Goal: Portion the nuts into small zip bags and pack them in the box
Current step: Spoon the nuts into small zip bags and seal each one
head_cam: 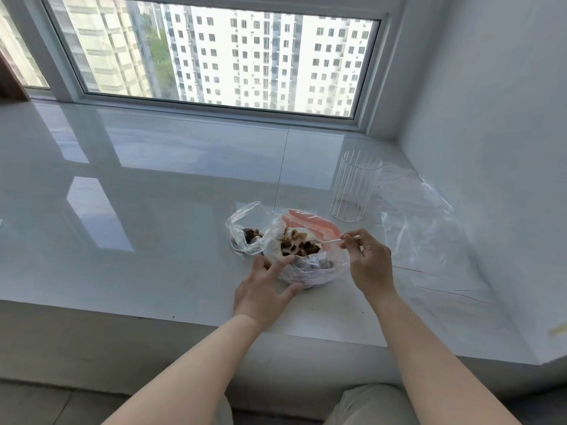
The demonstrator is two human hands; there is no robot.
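A clear plastic bag of brown nuts (302, 245) lies open on the white sill. A smaller clear bag (245, 234) with a few dark nuts sits just to its left. My left hand (265, 286) rests with spread fingers on the near left side of the big bag. My right hand (369, 262) pinches a thin pale stick-like handle (333, 240) whose far end reaches into the nuts. Empty clear zip bags (429, 228) with red lines lie flat to the right. No box is in view.
A clear ribbed glass cup (352, 188) stands upright behind the bags, right of centre. A pinkish sheet (316, 225) shows behind the nut bag. The glossy white sill (138, 194) stretches left; a wall closes the right side, a window the back.
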